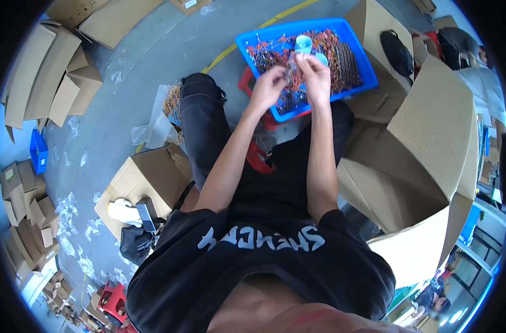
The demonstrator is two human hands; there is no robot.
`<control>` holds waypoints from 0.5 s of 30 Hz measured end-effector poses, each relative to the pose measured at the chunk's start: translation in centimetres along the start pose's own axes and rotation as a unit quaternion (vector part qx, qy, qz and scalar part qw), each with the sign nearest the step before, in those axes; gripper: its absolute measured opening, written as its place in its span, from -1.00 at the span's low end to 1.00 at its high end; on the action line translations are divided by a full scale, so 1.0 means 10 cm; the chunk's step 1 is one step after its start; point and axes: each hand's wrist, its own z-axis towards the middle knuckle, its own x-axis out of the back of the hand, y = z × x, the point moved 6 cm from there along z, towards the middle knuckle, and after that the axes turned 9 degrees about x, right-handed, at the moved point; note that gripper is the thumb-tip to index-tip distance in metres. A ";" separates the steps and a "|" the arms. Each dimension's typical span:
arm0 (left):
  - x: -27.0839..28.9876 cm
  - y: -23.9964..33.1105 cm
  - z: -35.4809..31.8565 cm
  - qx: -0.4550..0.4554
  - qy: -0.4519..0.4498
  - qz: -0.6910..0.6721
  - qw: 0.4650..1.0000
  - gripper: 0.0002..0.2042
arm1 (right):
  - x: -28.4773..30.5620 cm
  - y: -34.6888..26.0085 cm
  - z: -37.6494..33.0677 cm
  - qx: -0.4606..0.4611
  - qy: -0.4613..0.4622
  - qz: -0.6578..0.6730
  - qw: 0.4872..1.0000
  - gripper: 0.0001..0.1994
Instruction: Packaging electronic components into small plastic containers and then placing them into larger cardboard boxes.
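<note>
Over the blue tray (363, 62) both my hands are raised close together. My left hand (269, 87) is closed, its fingers curled and a little blurred. My right hand (315, 76) is closed in a pinch, thumb and fingertips together. Between the hands is a small, blurred, partly see-through thing (291, 73) whose kind I cannot make out. Beneath them the tray holds many small red, orange and dark pieces (339, 47), some in tight rows at the right. A light blue cup-like round thing (303, 43) lies among them, with a second one (321, 58) beside my right fingers.
A large open cardboard box (403, 177) stands at my right. Left of my knee lies a clear bag (165, 114) with similar small pieces. Another carton (147, 177) bears a white item and a dark box. Plastic scraps (67, 208) litter the grey floor; a red stool (258, 158) shows under the tray.
</note>
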 end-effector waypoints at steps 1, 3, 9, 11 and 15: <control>0.00 -0.10 -0.02 0.030 -0.015 -0.094 0.995 -0.74 | 0.05 0.03 -0.01 0.001 -0.006 0.025 1.000 -0.80; -0.07 -0.06 -0.03 0.056 -0.041 -0.182 0.981 -0.75 | 0.15 0.09 0.03 0.010 -0.001 0.051 0.999 -0.80; -0.16 -0.02 -0.09 0.136 0.003 -0.373 0.918 -0.76 | 0.40 0.44 -0.15 0.008 0.041 0.055 0.998 -0.78; -0.15 -0.02 -0.08 0.127 0.027 -0.361 0.923 -0.76 | 0.47 0.58 -0.23 0.014 0.052 0.047 0.997 -0.77; -0.06 0.13 -0.03 0.045 0.028 -0.161 0.986 -0.78 | 0.70 0.86 -0.46 0.005 0.164 -0.011 0.986 -0.75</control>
